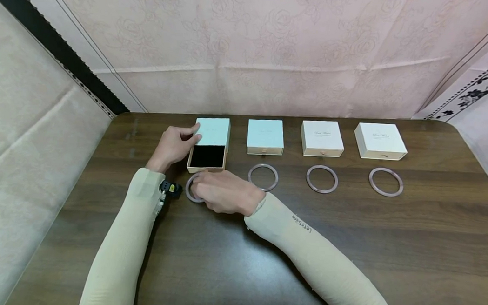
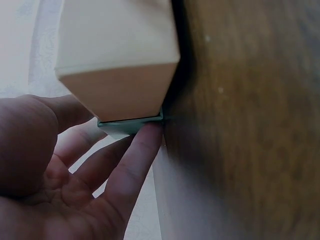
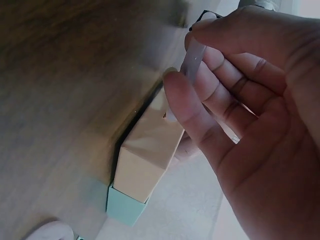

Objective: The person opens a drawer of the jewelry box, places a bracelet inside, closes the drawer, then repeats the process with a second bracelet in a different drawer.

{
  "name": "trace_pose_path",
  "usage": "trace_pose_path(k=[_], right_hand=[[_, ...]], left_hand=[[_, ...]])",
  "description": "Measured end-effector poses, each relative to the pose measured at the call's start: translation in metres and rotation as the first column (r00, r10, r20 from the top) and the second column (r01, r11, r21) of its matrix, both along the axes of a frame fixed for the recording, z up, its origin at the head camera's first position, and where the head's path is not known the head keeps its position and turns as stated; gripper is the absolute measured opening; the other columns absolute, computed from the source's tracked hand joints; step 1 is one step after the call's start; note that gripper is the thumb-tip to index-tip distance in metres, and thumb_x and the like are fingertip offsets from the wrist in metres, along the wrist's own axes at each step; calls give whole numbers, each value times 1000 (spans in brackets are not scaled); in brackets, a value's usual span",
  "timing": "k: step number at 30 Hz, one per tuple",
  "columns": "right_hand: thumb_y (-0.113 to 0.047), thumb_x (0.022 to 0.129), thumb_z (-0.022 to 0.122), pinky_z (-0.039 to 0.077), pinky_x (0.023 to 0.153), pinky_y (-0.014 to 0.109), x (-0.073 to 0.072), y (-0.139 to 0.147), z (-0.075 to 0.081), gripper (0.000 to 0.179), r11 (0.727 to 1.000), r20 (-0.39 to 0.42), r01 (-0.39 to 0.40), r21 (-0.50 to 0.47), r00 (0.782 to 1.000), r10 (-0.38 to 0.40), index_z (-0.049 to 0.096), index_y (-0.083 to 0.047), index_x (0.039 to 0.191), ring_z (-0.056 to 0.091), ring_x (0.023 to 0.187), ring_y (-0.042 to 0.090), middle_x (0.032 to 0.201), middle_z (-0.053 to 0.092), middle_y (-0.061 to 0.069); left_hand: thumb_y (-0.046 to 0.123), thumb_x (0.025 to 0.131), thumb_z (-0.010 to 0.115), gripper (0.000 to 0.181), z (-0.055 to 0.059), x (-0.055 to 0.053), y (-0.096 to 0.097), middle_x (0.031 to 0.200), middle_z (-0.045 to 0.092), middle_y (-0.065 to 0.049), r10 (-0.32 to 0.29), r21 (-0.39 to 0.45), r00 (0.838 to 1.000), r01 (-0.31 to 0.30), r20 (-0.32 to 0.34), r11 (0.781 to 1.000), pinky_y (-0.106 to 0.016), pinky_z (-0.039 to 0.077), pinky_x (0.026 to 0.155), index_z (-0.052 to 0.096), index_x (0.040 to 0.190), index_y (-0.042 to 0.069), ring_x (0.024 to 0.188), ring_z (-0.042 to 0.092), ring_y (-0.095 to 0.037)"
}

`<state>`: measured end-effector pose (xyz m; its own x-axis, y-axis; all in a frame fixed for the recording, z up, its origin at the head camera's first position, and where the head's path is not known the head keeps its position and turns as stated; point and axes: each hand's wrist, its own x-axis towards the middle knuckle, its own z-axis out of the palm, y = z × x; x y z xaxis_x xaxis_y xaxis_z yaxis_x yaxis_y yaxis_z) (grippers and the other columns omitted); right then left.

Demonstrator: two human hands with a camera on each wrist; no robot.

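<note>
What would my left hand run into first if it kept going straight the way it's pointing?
Most likely the pale teal cover of the opened box, which your left hand already touches; exact depth along that line is hard to judge.

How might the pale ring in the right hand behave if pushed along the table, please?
The pale ring looks stiff, its visible curve undistorted in the pinch of the right hand. Its smooth-looking surface may be slippery. On edge, its round shape could roll; lying flat, like the other rings on the table, it would probably slide.
</note>
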<state>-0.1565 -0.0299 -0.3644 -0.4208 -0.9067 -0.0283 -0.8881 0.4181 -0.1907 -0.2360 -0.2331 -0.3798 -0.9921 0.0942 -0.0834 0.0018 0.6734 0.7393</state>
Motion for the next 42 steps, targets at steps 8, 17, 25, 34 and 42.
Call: trace_pose_path(k=[8, 17, 25, 34, 42], right_hand=[[2, 96, 59, 51, 80, 24, -1, 1, 3, 28, 1000, -29, 2, -10, 1000, -2, 63, -20, 80, 54, 92, 7, 92, 59, -9], [2, 96, 59, 51, 82, 23, -1, 1, 5, 29, 1000, -27, 5, -6, 1000, -5, 61, -21, 78, 54, 93, 6, 92, 58, -9], [2, 97, 58, 51, 79, 25, -2, 1, 6, 29, 1000, -13, 5, -15, 1000, -6, 60, -20, 78, 52, 91, 6, 92, 56, -9], [0, 99, 57, 48, 69, 24, -1, 2, 12, 28, 999, 18, 24, -27, 1000, -24, 60, -20, 79, 50, 92, 7, 95, 55, -8], [0, 100, 57, 48, 66, 23, -2, 4, 16, 26, 999, 40, 35, -21, 999, -35, 61, -19, 81, 50, 92, 8, 96, 55, -7]], left_hand=[[35, 106, 56, 45, -2, 0, 0, 159, 47, 1, 21, 16, 1000, -21, 3, 1000, -31, 40, 63, 51, 149, 24, 78, 50, -23], [36, 106, 57, 45, -1, 0, 0, 159, 46, 1, 17, 16, 1000, -17, 9, 1000, -31, 40, 63, 51, 149, 25, 75, 47, -22], [35, 106, 57, 46, 1, 1, 0, 159, 46, 0, 2, 17, 1000, -3, 14, 1000, -32, 41, 64, 50, 150, 25, 72, 46, -21], [35, 106, 56, 45, 0, 1, -1, 159, 46, 1, 2, 17, 1000, -2, 4, 1000, -31, 41, 63, 50, 150, 25, 69, 44, -20], [35, 106, 57, 45, -2, 0, -1, 158, 48, -1, 11, 19, 1000, -11, 3, 1000, -29, 39, 57, 51, 149, 25, 61, 41, -16]])
